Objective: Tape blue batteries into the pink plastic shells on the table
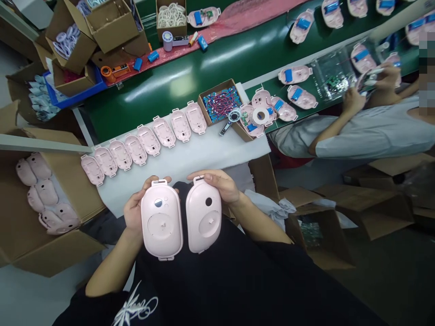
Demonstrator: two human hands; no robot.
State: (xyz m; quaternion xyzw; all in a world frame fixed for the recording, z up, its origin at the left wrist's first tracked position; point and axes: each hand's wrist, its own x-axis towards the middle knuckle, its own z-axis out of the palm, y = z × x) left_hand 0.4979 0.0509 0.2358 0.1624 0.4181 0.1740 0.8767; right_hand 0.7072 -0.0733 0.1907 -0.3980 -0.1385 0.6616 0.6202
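My left hand (134, 210) grips a pink oval plastic shell (161, 222) from behind, its face with a round window and a disc turned up to me. My right hand (220, 184) holds a second pink shell (203, 216) by its top edge, right beside the first; the two shells nearly touch. Both are held above my lap, just short of the white table (190, 158). A row of several more pink shells (146, 138) lies inside-up along the table's far side.
A cardboard box (41, 199) of pink shells stands at my left. A box of blue wired parts (219, 104) sits at the table's end. Beyond runs a green conveyor (190, 77) with pink halves. A co-worker's arm (340, 131) works at the right. Cartons lie on the floor.
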